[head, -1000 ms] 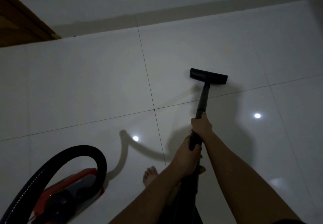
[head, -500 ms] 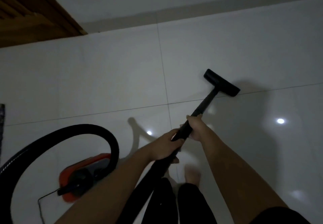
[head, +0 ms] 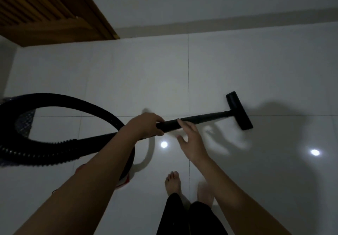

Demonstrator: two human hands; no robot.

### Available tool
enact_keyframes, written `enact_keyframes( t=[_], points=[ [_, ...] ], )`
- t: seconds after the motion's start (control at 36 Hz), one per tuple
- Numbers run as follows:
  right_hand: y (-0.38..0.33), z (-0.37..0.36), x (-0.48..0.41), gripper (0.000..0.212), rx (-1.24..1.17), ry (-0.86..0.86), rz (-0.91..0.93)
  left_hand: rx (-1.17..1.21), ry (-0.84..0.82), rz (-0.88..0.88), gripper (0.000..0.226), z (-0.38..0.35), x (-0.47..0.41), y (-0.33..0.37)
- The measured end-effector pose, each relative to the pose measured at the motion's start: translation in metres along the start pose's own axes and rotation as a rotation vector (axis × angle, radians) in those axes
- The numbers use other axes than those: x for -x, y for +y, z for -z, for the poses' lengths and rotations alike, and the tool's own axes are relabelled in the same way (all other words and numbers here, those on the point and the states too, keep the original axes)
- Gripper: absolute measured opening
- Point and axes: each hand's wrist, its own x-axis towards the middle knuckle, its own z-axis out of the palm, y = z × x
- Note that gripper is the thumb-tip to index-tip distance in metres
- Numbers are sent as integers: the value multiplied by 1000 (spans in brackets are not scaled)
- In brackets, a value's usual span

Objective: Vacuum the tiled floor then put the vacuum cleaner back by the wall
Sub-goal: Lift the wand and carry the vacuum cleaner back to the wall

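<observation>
My left hand point(head: 146, 124) is shut on the black vacuum wand point(head: 204, 118), which points right across the white tiled floor point(head: 237, 70). Its flat black floor head point(head: 239, 110) rests on the tiles at the right. My right hand point(head: 192, 141) hovers just below the wand with fingers spread, off the tube. The ribbed black hose point(head: 60, 106) loops to the left. The red vacuum body point(head: 126, 179) is mostly hidden under my left forearm.
A white wall with a skirting strip point(head: 219, 22) runs along the back. A brown slatted wooden door point(head: 45, 9) fills the upper left. My bare feet point(head: 172, 181) stand at the bottom middle. Two light reflections shine on the tiles.
The view has swung left, bringing the door into sight. The wand has turned to point right. My right hand has let go of the wand and opened.
</observation>
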Motion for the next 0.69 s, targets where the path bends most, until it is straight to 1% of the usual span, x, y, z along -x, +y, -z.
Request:
enact_keyframes(
  t=[0.08, 0.19, 0.25, 0.31, 0.33, 0.36, 0.42, 0.47, 0.5, 0.56, 0.64, 0.67, 0.69],
  points=[
    [3, -1, -12, 60, 157, -79, 159, -30, 50, -6, 48, 4, 2, 2],
    [3, -3, -38, 65, 265, -140, 247, -84, 79, -14, 36, 6, 2, 5],
    [6, -5, -46, 61, 283, -144, 283, -142, 109, 5, 29, 5, 4, 8],
    [7, -8, -48, 54, 306, -110, 299, -207, 196, 2, 28, -1, 7, 11],
    [8, -11, -49, 51, 324, -92, 298, -199, 259, -23, 31, -8, 9, 13],
    [9, -14, -49, 48, 333, -76, 300, -141, 335, -62, 35, -17, 12, 14],
    [13, -21, -48, 43, 320, -62, 319, 104, 536, -144, 41, -38, 25, 14],
    [15, -28, -45, 43, 310, -54, 336, 369, 764, -178, 38, -63, 43, 11],
    [16, -31, -44, 46, 315, -46, 334, 493, 864, -148, 34, -77, 53, 10],
    [15, -39, -39, 50, 326, -32, 314, 758, 992, 2, 30, -106, 73, 5],
    [12, -56, -30, 52, 346, -25, 286, 1208, 1044, 289, 35, -137, 90, -6],
    [11, -64, -26, 52, 352, -19, 286, 1329, 1048, 344, 39, -143, 92, -11],
    [9, -72, -22, 52, 356, -11, 287, 1416, 1052, 363, 44, -146, 94, -16]
  ],
)
